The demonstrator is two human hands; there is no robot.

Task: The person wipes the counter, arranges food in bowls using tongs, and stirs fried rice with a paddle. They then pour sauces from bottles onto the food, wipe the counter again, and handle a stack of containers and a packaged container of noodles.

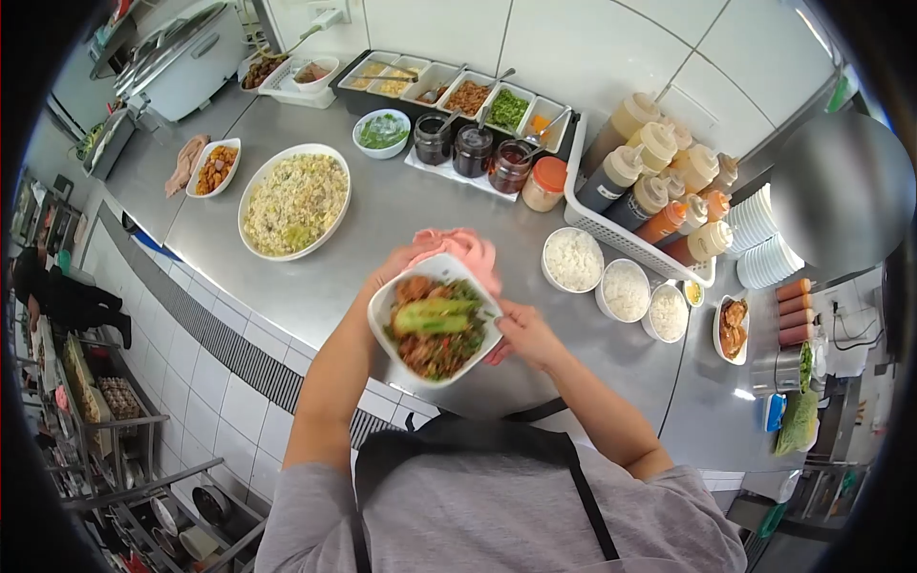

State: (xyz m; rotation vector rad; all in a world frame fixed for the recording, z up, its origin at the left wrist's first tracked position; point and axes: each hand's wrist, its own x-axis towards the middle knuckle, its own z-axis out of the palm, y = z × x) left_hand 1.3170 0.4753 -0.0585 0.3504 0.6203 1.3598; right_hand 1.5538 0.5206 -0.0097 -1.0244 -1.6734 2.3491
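A white square bowl [380,304] of saucy minced food, with cucumber slices [437,317] on top, is raised in front of me and tilted toward me. A bunched pink cloth [463,251] shows behind its far rim. My left hand [394,265] is closed at the bowl's far left corner, against the cloth, its fingers mostly hidden. On the right side, my right hand [523,334] grips the bowl's rim, with thumb in front and a bit of pink cloth below. The steel counter [392,191] lies underneath.
A large oval plate of fried rice [294,202] is at left, near a small dish of diced food [214,170]. Several rice bowls [573,260] stand at right. Along the wall are topping trays [468,97], sauce jars [473,151] and a white basket of squeeze bottles [650,234].
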